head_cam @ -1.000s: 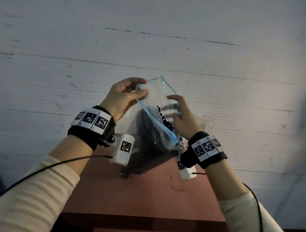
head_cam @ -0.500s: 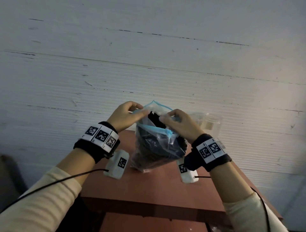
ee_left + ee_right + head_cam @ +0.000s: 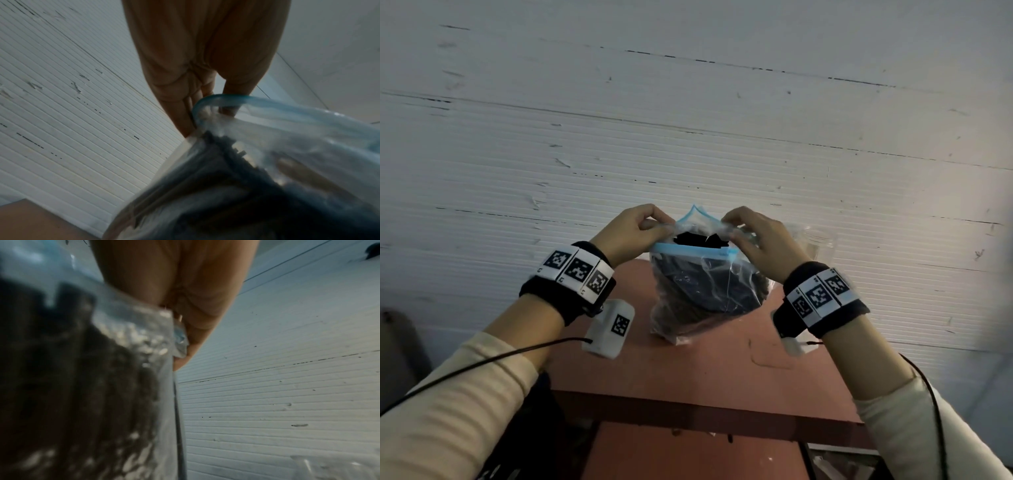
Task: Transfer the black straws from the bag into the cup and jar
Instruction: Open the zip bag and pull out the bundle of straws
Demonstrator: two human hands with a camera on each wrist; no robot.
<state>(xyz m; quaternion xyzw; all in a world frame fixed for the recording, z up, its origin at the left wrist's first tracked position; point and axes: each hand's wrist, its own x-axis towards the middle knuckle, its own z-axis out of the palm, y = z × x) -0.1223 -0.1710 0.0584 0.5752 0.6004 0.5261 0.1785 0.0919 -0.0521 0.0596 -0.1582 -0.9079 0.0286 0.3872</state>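
Note:
A clear zip bag [image 3: 705, 291] with a blue seal strip stands upright on the red-brown table [image 3: 688, 370], packed with black straws [image 3: 702, 240] whose ends show at its mouth. My left hand [image 3: 633, 229] pinches the bag's top edge on the left and my right hand [image 3: 756, 236] pinches it on the right, so the mouth gapes between them. The left wrist view shows the blue rim [image 3: 226, 99] at my fingertips and the dark straws [image 3: 226, 194] below. In the right wrist view the bag [image 3: 82, 369] fills the left. A clear jar [image 3: 818, 240] stands behind my right hand.
A white ribbed wall [image 3: 688, 137] rises directly behind the table. The table's front edge [image 3: 705, 411] lies near me, with a lower red shelf [image 3: 688, 452] beneath. A clear container's rim [image 3: 333, 467] shows low right in the right wrist view.
The bag has come down from mid-air and now stands on the table. Both hands have shifted to its top corners and drawn the mouth wider apart.

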